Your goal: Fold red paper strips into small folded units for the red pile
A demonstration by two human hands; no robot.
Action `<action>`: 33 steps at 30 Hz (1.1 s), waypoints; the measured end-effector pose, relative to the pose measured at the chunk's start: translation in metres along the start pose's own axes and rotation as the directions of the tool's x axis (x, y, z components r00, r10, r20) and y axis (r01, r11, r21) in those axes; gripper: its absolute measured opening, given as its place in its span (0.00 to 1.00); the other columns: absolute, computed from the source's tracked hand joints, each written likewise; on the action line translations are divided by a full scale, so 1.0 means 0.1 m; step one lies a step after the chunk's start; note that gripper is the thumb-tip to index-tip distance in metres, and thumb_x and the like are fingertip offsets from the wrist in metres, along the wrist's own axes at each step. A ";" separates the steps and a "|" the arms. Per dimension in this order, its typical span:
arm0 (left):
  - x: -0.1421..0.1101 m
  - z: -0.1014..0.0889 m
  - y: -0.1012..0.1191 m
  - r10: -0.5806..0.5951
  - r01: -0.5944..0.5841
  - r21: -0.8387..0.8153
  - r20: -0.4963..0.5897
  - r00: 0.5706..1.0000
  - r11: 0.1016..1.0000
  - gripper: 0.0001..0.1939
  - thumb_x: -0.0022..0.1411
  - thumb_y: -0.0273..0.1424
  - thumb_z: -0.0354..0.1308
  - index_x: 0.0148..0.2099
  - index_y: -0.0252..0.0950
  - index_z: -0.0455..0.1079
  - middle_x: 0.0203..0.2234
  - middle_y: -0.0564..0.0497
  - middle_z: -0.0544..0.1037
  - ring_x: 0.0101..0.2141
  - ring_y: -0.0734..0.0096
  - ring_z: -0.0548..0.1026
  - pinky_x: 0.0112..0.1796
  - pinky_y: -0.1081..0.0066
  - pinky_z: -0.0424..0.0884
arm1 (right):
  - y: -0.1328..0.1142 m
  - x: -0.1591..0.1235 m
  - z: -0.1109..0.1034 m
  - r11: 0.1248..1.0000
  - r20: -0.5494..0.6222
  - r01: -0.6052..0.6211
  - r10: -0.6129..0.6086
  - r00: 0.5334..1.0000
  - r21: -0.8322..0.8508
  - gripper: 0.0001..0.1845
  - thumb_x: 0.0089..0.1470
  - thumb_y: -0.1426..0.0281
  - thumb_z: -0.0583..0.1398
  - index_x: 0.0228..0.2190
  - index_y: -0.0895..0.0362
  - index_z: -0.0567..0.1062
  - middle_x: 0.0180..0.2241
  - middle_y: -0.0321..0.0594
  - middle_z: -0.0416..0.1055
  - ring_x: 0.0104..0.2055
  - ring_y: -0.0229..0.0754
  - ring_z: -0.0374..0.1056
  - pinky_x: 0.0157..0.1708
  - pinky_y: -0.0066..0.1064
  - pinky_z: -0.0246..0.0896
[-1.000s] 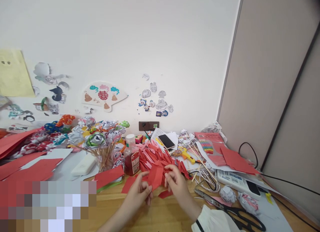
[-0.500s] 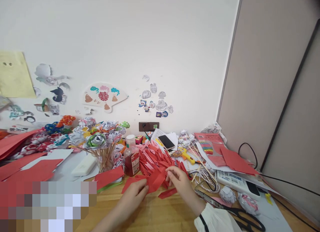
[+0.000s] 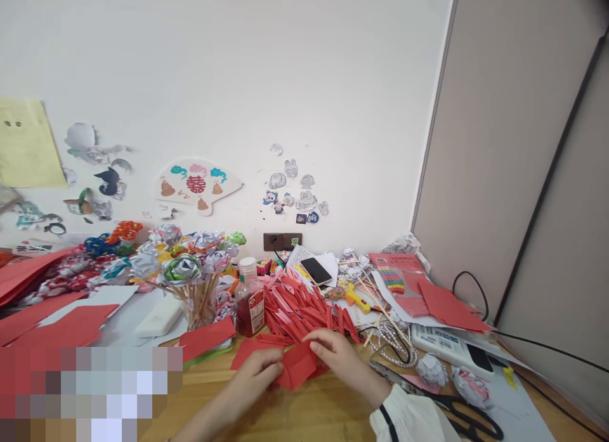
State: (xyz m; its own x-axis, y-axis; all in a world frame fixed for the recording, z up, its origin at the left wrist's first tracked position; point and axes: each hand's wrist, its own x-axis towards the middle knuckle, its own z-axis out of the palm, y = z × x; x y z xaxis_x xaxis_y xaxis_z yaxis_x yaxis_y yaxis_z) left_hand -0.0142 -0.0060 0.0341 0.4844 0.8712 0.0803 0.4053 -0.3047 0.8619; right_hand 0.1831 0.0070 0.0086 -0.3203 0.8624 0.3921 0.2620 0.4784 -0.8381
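A small creased sheet of red paper is held between my two hands over the wooden table. My left hand pinches its left edge, thumb and fingers closed. At the upper right corner, my right hand grips the paper between thumb and forefinger. Right behind it lies a heap of folded red paper strips. More flat red paper rests on the table beside my left hand, partly covered by it.
A glass bottle with a red label stands left of the heap. Paper flowers and wooden sticks are further left. On the right lie large scissors, a beaded string, a yellow glue gun and a phone.
The red paper has come down toward me and been turned between my hands. My right hand has moved slightly lower, now gripping the paper's corner.
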 end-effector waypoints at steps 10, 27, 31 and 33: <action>0.14 0.14 -0.21 -0.112 0.056 -0.346 -0.143 0.983 0.936 0.18 0.50 0.45 0.49 0.29 0.34 0.62 0.07 0.61 0.62 0.10 0.79 0.59 0.13 0.79 0.54 | 0.08 0.03 0.09 0.903 0.033 -0.173 0.174 0.984 0.394 0.15 0.44 0.61 0.58 0.32 0.60 0.69 0.21 0.33 0.65 0.19 0.32 0.62 0.21 0.24 0.58; 0.14 0.05 -0.17 -0.167 0.035 -0.605 -0.164 0.972 0.795 0.18 0.44 0.37 0.57 0.36 0.31 0.68 0.09 0.56 0.70 0.10 0.77 0.66 0.14 0.76 0.63 | -0.01 0.02 0.13 0.885 -0.089 -0.139 0.198 0.976 0.444 0.14 0.41 0.63 0.60 0.29 0.60 0.71 0.15 0.31 0.64 0.17 0.32 0.60 0.18 0.23 0.55; 0.13 0.04 -0.14 -0.153 0.044 -0.638 -0.117 0.981 0.768 0.15 0.43 0.38 0.58 0.32 0.32 0.67 0.09 0.55 0.71 0.12 0.75 0.67 0.16 0.75 0.65 | 0.01 0.01 0.14 0.930 -0.115 -0.099 0.148 0.982 0.353 0.11 0.42 0.65 0.58 0.27 0.59 0.72 0.18 0.33 0.64 0.18 0.32 0.60 0.18 0.23 0.55; 0.13 0.04 -0.13 -0.166 0.077 -0.637 -0.080 0.983 0.767 0.16 0.44 0.40 0.57 0.31 0.33 0.66 0.10 0.55 0.71 0.12 0.74 0.68 0.16 0.75 0.65 | 0.01 0.00 0.14 0.958 -0.134 -0.071 0.111 0.985 0.277 0.09 0.44 0.67 0.57 0.27 0.59 0.73 0.21 0.35 0.66 0.19 0.32 0.61 0.19 0.23 0.56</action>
State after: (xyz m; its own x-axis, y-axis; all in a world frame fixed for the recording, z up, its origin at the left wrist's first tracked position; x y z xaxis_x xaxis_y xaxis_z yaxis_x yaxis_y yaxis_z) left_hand -0.0101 0.0073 0.0219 0.3472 0.9375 -0.0238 -0.1455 0.0789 0.9862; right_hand 0.1705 0.0054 0.0025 -0.1645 0.9246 0.3436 0.0211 0.3516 -0.9359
